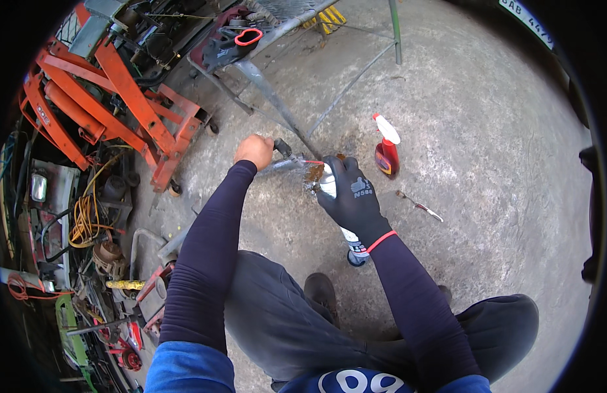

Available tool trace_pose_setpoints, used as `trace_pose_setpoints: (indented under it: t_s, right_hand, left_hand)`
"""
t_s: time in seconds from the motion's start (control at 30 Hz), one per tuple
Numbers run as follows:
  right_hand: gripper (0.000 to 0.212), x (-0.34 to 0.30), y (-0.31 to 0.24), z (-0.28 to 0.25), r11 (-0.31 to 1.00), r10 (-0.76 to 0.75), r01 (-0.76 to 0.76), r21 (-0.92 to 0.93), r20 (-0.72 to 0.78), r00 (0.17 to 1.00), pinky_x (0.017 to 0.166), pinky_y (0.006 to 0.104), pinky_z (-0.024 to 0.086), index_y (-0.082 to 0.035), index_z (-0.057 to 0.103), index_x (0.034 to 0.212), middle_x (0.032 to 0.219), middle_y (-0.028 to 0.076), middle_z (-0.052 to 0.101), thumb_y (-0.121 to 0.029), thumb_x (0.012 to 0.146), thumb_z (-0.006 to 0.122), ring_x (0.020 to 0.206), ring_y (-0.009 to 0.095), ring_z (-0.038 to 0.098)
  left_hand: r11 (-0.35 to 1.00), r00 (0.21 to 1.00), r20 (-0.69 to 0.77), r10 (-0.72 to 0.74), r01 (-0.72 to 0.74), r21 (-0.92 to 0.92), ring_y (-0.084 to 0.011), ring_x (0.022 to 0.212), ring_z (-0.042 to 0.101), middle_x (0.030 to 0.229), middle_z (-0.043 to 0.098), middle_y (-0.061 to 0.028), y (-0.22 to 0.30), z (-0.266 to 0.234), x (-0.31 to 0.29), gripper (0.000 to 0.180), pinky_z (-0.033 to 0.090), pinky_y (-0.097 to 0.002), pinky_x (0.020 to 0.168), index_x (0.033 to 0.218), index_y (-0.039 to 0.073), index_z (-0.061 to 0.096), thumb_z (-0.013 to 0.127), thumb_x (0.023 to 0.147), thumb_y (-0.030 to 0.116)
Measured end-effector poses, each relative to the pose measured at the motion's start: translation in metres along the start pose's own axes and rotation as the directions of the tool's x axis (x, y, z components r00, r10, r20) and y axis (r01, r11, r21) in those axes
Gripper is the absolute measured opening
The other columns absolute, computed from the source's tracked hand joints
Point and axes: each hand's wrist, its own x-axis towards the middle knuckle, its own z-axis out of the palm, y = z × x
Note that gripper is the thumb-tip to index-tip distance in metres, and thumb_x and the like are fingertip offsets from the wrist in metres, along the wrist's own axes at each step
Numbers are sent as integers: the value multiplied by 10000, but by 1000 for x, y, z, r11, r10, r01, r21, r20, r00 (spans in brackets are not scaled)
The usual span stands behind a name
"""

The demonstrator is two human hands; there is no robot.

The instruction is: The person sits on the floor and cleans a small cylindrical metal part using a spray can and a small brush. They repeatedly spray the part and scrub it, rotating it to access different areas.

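Observation:
My right hand (352,196), in a dark glove with a red cuff edge, is wrapped round a white spray can (328,182). The can's lower end sticks out below the glove, and a thin red straw (312,162) points left from its top. My bare left hand (254,152) is closed on a short black cylindrical part (282,148), whose kind I cannot make out. A greyish metal piece (290,162) lies between the hands. Beside the can is a brown-stained patch or object (314,173), partly hidden by the glove.
A red spray bottle with white trigger (386,150) stands right of my hands, near a thin brush-like tool (419,205). Ahead is a metal-legged stand (271,88) with dark gloves (228,51) on it. An orange hoist (113,98) and cluttered parts with a yellow cable (87,219) fill the left.

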Motion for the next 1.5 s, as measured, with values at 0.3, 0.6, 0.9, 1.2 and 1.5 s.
trace_pose_setpoints:
  t_s: [0.3, 0.6, 0.9, 1.2, 1.5]
  right_hand:
    - [649, -4, -10, 8, 999, 9, -6, -47, 54, 999, 834, 511, 553, -105, 473, 1430, 1191, 233, 517, -266, 852, 722, 1078, 412, 621]
    - [703, -14, 12, 10, 981, 166, -158, -113, 65, 984, 907, 515, 549, -97, 431, 1483, 1265, 261, 527, -283, 869, 720, 1106, 429, 623]
    - [687, 8, 48, -10, 769, 342, -123, 627, -241, 908, 969, 387, 539, -50, 442, 1470, 1335, 181, 573, -79, 877, 787, 1170, 249, 624]
    - [664, -11, 5, 22, 998, 23, -21, 53, -34, 999, 896, 493, 529, -104, 492, 1438, 1201, 241, 537, -250, 853, 768, 1085, 420, 613]
    - [644, -11, 8, 21, 994, 59, -53, 99, -53, 997, 886, 492, 527, -98, 485, 1417, 1188, 238, 538, -249, 856, 762, 1065, 420, 615]
  left_hand:
    - [999, 999, 39, -25, 24, 22, -485, 1035, 676, 1069, 706, -307, 3, -1, -2, 463, 523, -520, 947, 973, -40, 744, 515, 983, 363]
    - [995, 976, 217, 1, 21, -99, -337, 788, 719, 858, 706, -213, -5, -4, 1, 509, 556, -474, 769, 922, -58, 695, 532, 1051, 407]
    - [829, 970, 235, 60, 82, -554, -141, 646, 630, 784, 654, -67, -7, -12, -11, 387, 526, -316, 607, 977, -39, 657, 660, 1047, 342]
    - [829, 961, 264, 85, 79, -553, -129, 666, 642, 830, 682, -68, -8, -8, -9, 298, 519, -292, 598, 1049, -21, 683, 670, 1041, 277]
    - [812, 963, 245, 112, 54, -582, -138, 658, 653, 795, 691, -68, -6, -6, -10, 293, 535, -314, 639, 1028, -35, 702, 688, 1021, 258]
